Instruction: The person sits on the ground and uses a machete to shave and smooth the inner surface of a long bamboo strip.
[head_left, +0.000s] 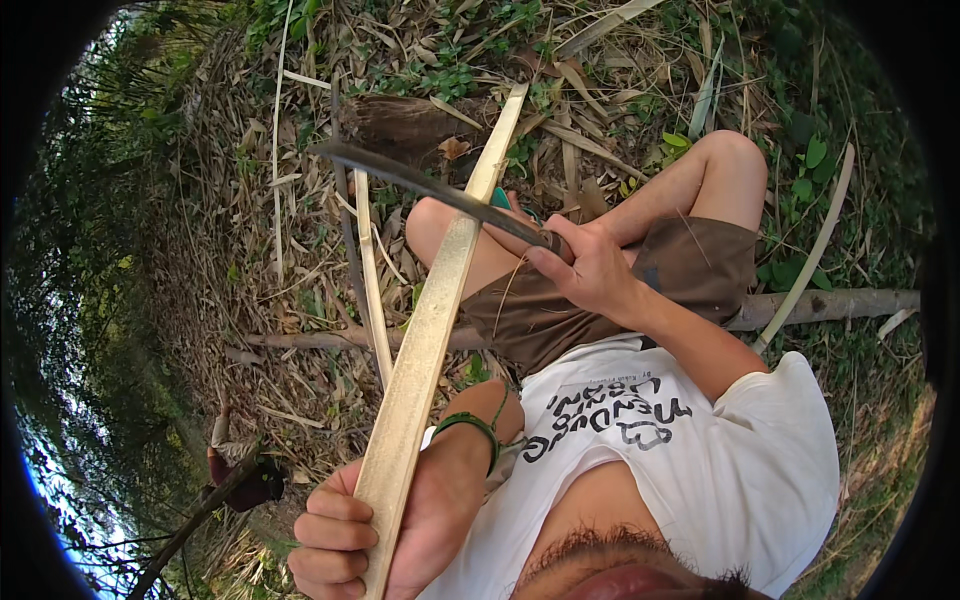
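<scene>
My left hand (400, 525), with a green cord round its wrist, is closed round the near end of a long pale bamboo strip (432, 305). The strip slants away from me, and its far end tapers over the leaf litter. My right hand (590, 265) grips the handle of a machete (405, 178) above my lap. Its long, dark, slightly curved blade points left and lies across the strip's farther part. Whether the edge bites into the bamboo, I cannot tell.
I sit with bent legs in brown shorts (700, 265). A thin pole (830, 308) lies crosswise at my seat. A log piece (405, 125) and thin strips (366, 270) lie ahead among dry leaves. At far left is another person (250, 480), near a dark slanting branch (190, 520).
</scene>
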